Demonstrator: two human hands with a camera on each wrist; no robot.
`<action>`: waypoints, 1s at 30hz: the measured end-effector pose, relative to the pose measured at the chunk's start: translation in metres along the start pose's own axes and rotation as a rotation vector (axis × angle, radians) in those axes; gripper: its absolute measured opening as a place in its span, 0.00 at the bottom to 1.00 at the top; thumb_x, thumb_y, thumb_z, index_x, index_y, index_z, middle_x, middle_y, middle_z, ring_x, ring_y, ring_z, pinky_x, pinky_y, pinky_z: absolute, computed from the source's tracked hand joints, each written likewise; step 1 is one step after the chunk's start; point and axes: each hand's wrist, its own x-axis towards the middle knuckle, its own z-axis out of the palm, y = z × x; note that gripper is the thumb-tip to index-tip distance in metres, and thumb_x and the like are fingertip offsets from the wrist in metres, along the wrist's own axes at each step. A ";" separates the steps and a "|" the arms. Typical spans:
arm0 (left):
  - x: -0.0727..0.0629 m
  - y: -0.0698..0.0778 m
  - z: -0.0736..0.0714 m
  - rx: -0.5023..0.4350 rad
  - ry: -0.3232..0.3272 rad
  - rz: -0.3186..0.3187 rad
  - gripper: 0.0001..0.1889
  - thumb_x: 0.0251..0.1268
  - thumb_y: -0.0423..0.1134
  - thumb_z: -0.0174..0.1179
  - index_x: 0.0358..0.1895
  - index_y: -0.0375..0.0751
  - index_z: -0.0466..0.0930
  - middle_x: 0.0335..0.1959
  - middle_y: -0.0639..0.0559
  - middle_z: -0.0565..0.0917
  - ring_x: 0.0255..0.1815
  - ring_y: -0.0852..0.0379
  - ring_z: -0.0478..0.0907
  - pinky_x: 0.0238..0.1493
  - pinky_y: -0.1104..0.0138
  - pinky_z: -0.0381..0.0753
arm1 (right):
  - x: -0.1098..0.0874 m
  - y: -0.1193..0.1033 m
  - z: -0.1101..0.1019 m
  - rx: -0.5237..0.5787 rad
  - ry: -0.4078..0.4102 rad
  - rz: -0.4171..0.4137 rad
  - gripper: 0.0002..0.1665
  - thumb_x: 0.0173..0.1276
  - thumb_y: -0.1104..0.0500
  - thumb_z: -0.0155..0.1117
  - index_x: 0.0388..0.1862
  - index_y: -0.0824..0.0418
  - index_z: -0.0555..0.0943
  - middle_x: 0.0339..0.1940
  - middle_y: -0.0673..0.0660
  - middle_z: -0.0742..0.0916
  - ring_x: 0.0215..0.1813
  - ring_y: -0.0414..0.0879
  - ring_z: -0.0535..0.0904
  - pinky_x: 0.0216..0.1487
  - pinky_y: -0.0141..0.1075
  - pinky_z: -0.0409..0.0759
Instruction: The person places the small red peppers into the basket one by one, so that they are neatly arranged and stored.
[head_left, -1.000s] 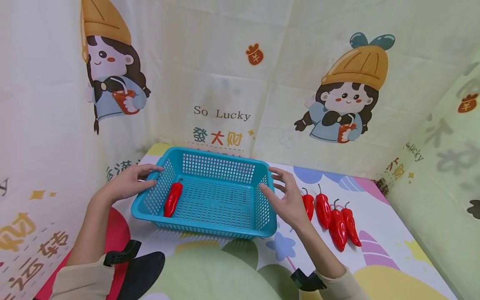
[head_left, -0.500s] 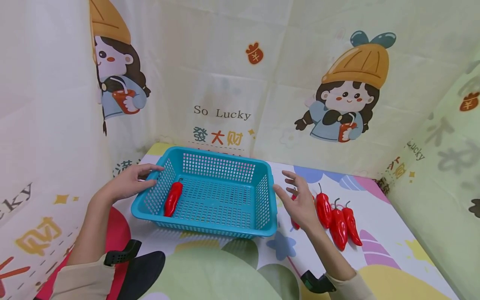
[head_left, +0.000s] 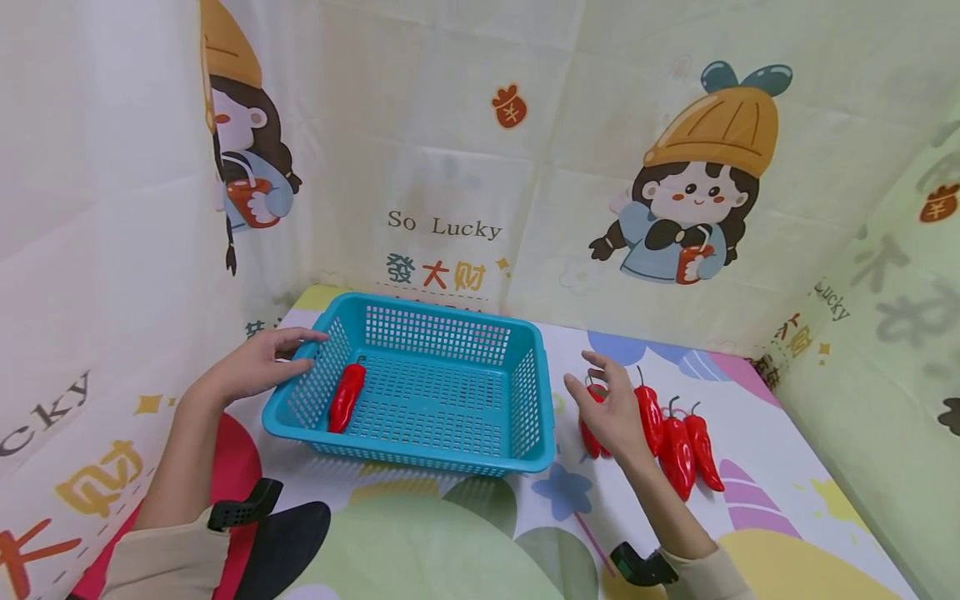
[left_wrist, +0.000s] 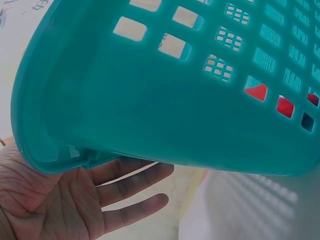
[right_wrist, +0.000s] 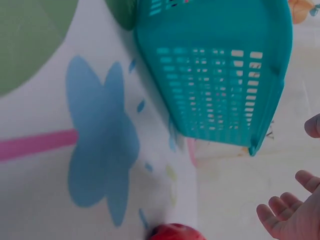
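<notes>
The teal basket [head_left: 408, 454] stands on the patterned table [head_left: 776, 442], one red pepper [head_left: 347, 400] lying inside along its left end. The left hand [head_left: 258, 364] rests on the basket's left rim, fingers extended; the right hand [head_left: 613, 412], relaxed and holding nothing, hovers near the loose red peppers [head_left: 677, 460] outside, right of the basket.

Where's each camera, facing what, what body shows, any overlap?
Head: on head, facing forward and down; basket, peppers, left hand, right hand, forearms.
Left wrist: on that wrist, facing basket's left end; left hand shows.
Right wrist: on that wrist, facing basket's right end; right hand partly.
Head and left wrist share basket.
</notes>
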 end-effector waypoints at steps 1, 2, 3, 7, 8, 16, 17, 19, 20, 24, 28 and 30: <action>0.000 0.000 0.000 0.000 -0.001 0.000 0.35 0.62 0.35 0.69 0.72 0.32 0.68 0.69 0.23 0.68 0.65 0.19 0.68 0.45 0.46 0.88 | 0.000 0.001 0.000 -0.010 0.000 0.012 0.42 0.67 0.47 0.72 0.76 0.54 0.67 0.75 0.58 0.71 0.71 0.58 0.72 0.64 0.57 0.79; 0.000 0.000 0.000 0.000 -0.001 0.000 0.35 0.63 0.36 0.69 0.72 0.32 0.68 0.69 0.23 0.68 0.65 0.19 0.68 0.45 0.46 0.88 | 0.001 0.003 0.000 -0.021 -0.002 0.026 0.43 0.67 0.47 0.72 0.76 0.54 0.67 0.75 0.59 0.71 0.71 0.58 0.72 0.63 0.58 0.79; 0.000 0.000 0.000 -0.002 -0.002 -0.002 0.35 0.63 0.36 0.69 0.72 0.32 0.68 0.70 0.23 0.68 0.65 0.18 0.68 0.46 0.46 0.88 | 0.001 0.005 0.000 -0.028 -0.004 0.039 0.43 0.66 0.47 0.72 0.76 0.54 0.66 0.75 0.59 0.71 0.71 0.58 0.72 0.63 0.58 0.79; -0.001 0.002 -0.001 -0.008 -0.006 -0.006 0.34 0.63 0.35 0.69 0.72 0.32 0.68 0.70 0.23 0.68 0.66 0.18 0.67 0.46 0.45 0.88 | 0.001 0.010 -0.002 -0.064 -0.025 0.089 0.45 0.66 0.47 0.73 0.77 0.54 0.65 0.76 0.60 0.70 0.72 0.59 0.70 0.62 0.58 0.80; -0.001 0.002 0.000 -0.010 -0.006 -0.008 0.34 0.63 0.35 0.69 0.72 0.32 0.68 0.70 0.23 0.68 0.66 0.18 0.67 0.46 0.45 0.88 | 0.001 0.011 -0.002 -0.068 -0.030 0.099 0.45 0.66 0.47 0.72 0.77 0.54 0.65 0.76 0.60 0.69 0.72 0.60 0.70 0.62 0.58 0.80; -0.001 0.002 0.000 -0.011 -0.002 0.001 0.34 0.63 0.35 0.69 0.72 0.32 0.68 0.69 0.23 0.68 0.65 0.19 0.69 0.45 0.46 0.88 | 0.000 0.022 -0.005 -0.104 -0.050 0.145 0.46 0.67 0.47 0.71 0.78 0.57 0.63 0.77 0.63 0.68 0.74 0.63 0.65 0.63 0.61 0.78; -0.002 0.001 0.000 -0.009 -0.002 0.001 0.34 0.63 0.35 0.69 0.72 0.32 0.68 0.69 0.23 0.68 0.65 0.19 0.69 0.46 0.46 0.88 | 0.000 0.024 -0.005 -0.109 -0.055 0.151 0.46 0.67 0.48 0.71 0.78 0.57 0.63 0.76 0.63 0.68 0.74 0.63 0.65 0.63 0.61 0.78; -0.002 0.000 0.001 -0.004 -0.002 0.003 0.34 0.64 0.35 0.69 0.72 0.33 0.68 0.69 0.23 0.68 0.65 0.19 0.69 0.45 0.46 0.88 | 0.000 0.028 -0.005 -0.121 -0.065 0.158 0.46 0.67 0.48 0.71 0.78 0.58 0.62 0.76 0.64 0.68 0.74 0.63 0.65 0.63 0.62 0.78; -0.002 -0.001 0.002 -0.004 -0.002 0.002 0.34 0.64 0.35 0.69 0.72 0.33 0.68 0.69 0.24 0.68 0.65 0.19 0.69 0.46 0.46 0.88 | 0.000 0.030 -0.005 -0.127 -0.070 0.160 0.45 0.68 0.48 0.71 0.78 0.58 0.62 0.76 0.64 0.68 0.74 0.64 0.65 0.63 0.61 0.79; -0.002 -0.001 0.002 -0.004 0.007 0.007 0.33 0.64 0.36 0.69 0.72 0.33 0.69 0.69 0.24 0.69 0.65 0.20 0.69 0.46 0.46 0.88 | 0.000 0.035 -0.004 -0.160 -0.093 0.166 0.45 0.68 0.51 0.70 0.78 0.61 0.61 0.76 0.66 0.68 0.74 0.65 0.65 0.61 0.62 0.79; -0.002 0.000 0.001 -0.004 0.010 0.010 0.34 0.64 0.36 0.69 0.72 0.34 0.69 0.69 0.25 0.69 0.65 0.20 0.69 0.46 0.46 0.88 | 0.000 0.037 -0.003 -0.188 -0.109 0.171 0.45 0.68 0.52 0.70 0.78 0.63 0.62 0.73 0.69 0.69 0.72 0.66 0.66 0.59 0.61 0.81; -0.002 0.000 0.001 -0.001 0.007 0.012 0.34 0.63 0.36 0.69 0.72 0.33 0.69 0.69 0.24 0.69 0.65 0.20 0.69 0.46 0.46 0.88 | 0.000 0.038 -0.003 -0.192 -0.118 0.176 0.46 0.68 0.51 0.70 0.78 0.64 0.61 0.72 0.69 0.70 0.71 0.66 0.67 0.58 0.61 0.82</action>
